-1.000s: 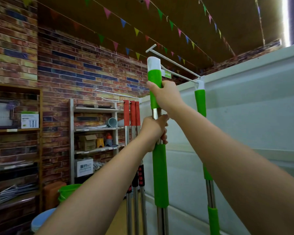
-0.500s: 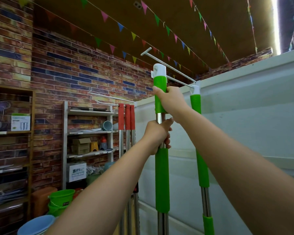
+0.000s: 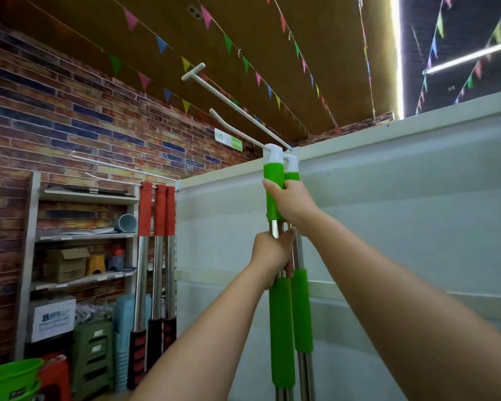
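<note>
Pole gripped by left hand, right hand, sign (unreadable)

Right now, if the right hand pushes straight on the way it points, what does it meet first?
Probably the second green-handled pole, hanging just behind the held pole that the right hand grips. Beyond it stands the white panel wall. Depth is unclear.

The held pole stands before the panel wall, with a second pole just behind it on the right. On it the right hand is above the left hand; to its left hang three other poles, and further left is the shelf rack
</note>
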A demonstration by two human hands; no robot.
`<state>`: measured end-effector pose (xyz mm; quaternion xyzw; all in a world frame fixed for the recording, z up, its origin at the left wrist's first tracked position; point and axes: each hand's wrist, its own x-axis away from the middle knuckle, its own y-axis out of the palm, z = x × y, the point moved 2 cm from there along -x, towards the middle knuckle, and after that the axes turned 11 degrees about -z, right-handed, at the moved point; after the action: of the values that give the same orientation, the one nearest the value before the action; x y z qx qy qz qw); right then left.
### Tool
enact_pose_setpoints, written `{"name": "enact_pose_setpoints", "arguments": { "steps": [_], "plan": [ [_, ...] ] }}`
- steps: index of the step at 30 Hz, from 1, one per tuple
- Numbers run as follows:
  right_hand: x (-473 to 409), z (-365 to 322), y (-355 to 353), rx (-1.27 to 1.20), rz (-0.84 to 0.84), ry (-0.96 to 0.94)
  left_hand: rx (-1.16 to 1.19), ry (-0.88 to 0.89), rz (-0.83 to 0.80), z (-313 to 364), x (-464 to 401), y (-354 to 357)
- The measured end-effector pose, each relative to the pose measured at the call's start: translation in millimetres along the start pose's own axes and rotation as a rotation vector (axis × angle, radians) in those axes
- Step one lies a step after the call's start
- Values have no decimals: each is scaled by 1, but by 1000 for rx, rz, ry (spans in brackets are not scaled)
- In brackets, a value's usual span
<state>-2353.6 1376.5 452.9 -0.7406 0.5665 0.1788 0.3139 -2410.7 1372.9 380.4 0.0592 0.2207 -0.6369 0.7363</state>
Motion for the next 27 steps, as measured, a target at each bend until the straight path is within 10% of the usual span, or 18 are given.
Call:
{"name": "enact_pose_setpoints", "arguments": {
  "steps": [27],
  "plan": [
    [32,81,13,205,57,9,-258,10,29,-46,-2,1]
  ]
}}
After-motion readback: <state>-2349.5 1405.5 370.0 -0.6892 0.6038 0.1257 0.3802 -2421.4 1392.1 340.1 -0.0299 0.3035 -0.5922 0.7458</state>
